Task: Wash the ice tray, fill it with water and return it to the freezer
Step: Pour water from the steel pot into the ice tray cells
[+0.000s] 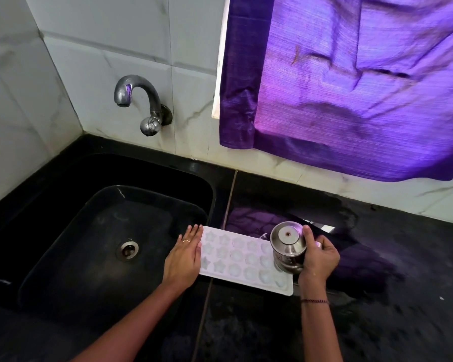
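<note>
Left hand [185, 254]: lay open and flat, palm down, fingers together, pressed against the left short edge of the ice tray [242, 257]; a thin ring [186, 240] showed on one finger. Right hand [318, 257]: was wrapped around a small steel jug [288, 248], thumb along its near side, the jug tipped so that its base faced the camera and its mouth pointed down over the right end of the tray. A dark beaded bracelet [314, 301] circled the right wrist. Ice tray: white, with three rows of moulded cells, star shapes at the left end and rounder ones toward the right; it rested on the black counter [377, 296] just right of the sink, its left end reaching the sink's edge. Whether the cells held water could not be told. Sink [50, 205]: black, rounded basin with a metal drain [127, 250] near its middle. Tap [141, 103]: curved steel spout mounted on the white tiled wall [102, 48] above the sink, with no visible stream. Curtain [364, 82]: purple cloth hanging above the counter at the right, its colour mirrored on the wet-looking counter surface behind the jug.
</note>
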